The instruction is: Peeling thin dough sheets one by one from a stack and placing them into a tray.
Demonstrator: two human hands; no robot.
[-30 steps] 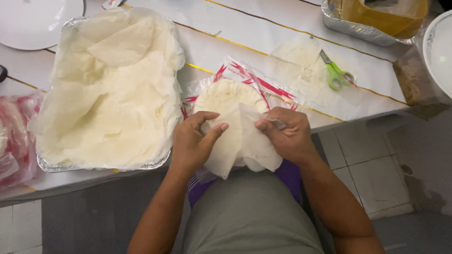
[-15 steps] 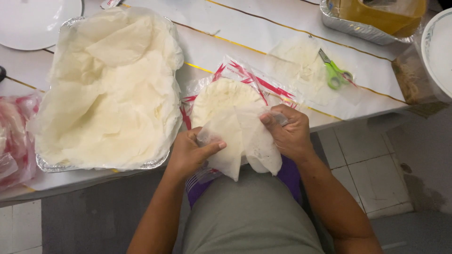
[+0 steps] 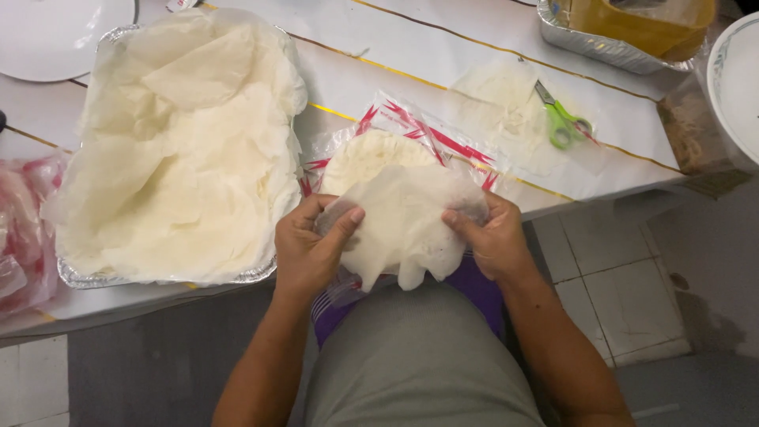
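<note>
A: What is seen around the hands?

B: A white-covered table (image 3: 411,63) with thin yellow lines is spread out ahead of both hands, and a tiled floor (image 3: 624,292) is seen off to the right of the right hand.

A: And the biggest thing on it?

B: A foil tray (image 3: 87,277) heaped with pale, thin pastry sheets (image 3: 182,150) is set just beyond and to the left of the left hand (image 3: 308,253). A red-and-clear plastic packet (image 3: 411,130) holding a round stack of wrappers (image 3: 368,158) is laid directly ahead of the hands.

A: What is held?

B: One thin pale wrapper sheet (image 3: 407,225) is pinched at its two sides, the left hand closed on its left edge and the right hand (image 3: 494,241) on its right edge. The hands are kept apart, the sheet stretched between them above the lap.

A: Anything smaller?

B: Green-handled scissors (image 3: 563,122) are laid well beyond the right hand, on a loose sheet.
</note>
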